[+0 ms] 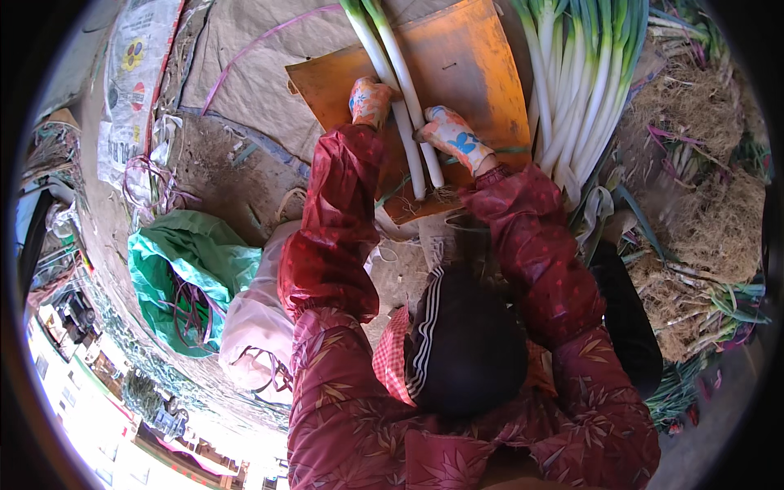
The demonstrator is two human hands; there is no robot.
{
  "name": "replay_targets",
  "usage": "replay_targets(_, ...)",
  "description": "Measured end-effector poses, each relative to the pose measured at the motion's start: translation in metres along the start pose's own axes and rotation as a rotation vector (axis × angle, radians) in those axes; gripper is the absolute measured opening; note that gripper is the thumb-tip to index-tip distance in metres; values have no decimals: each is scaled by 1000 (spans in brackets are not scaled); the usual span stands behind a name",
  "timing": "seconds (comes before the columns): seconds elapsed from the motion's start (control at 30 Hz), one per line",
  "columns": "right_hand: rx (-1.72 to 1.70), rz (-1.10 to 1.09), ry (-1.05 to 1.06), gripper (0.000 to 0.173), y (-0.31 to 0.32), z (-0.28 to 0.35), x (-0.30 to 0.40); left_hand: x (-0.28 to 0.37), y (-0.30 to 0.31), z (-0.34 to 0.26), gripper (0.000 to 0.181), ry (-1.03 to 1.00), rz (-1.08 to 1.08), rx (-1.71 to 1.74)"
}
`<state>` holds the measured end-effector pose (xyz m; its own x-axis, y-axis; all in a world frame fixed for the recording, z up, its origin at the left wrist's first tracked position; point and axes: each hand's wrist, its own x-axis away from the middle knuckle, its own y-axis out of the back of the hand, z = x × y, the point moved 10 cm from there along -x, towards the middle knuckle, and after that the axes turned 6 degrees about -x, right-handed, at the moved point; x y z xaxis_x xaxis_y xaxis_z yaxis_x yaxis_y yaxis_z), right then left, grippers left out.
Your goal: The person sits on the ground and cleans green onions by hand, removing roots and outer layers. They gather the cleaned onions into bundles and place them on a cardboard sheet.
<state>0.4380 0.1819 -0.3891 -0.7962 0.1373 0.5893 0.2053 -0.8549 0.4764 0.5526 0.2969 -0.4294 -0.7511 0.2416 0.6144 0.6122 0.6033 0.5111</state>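
Two long green onions [401, 110] with white stalks lie side by side over an orange board [484, 67]. My left hand [370, 101], in a flower-patterned glove, is at the left stalk with its fingers curled against it. My right hand [453, 138], gloved alike, has its fingertips at the right stalk, lower down; whether they grip it is hard to tell. The trimmed-looking white ends point toward me, with thin roots [444, 195] on the board's near edge. A thick bundle of green onions [582, 92] lies just right of the board.
Piles of onions with tangled roots [710, 214] lie at the right. At the left are a green sack [190, 245] holding purple ties, a pale pink bag [260, 343] and a printed white sack [131, 92]. A beige cloth [257, 79] spreads behind the board.
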Motion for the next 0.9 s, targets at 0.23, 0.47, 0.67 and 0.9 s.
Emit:
replay_targets(0.23, 110, -13, -18, 34, -11, -2, 12, 0, 1, 1, 28, -104, -152, 28)
replay_targets(0.47, 79, -165, -113, 36, -19, -15, 19, 146, 61, -87, 61, -514, -700, -502)
replay_targets(0.67, 38, -243, 6, 26, -14, -8, 17, 157, 80, 51, 66, 10, -633, 157)
replay_targets(0.9, -29, -132, -24, 36, -33, 9, 7, 104, 109, 70, 25, -212, -525, 112)
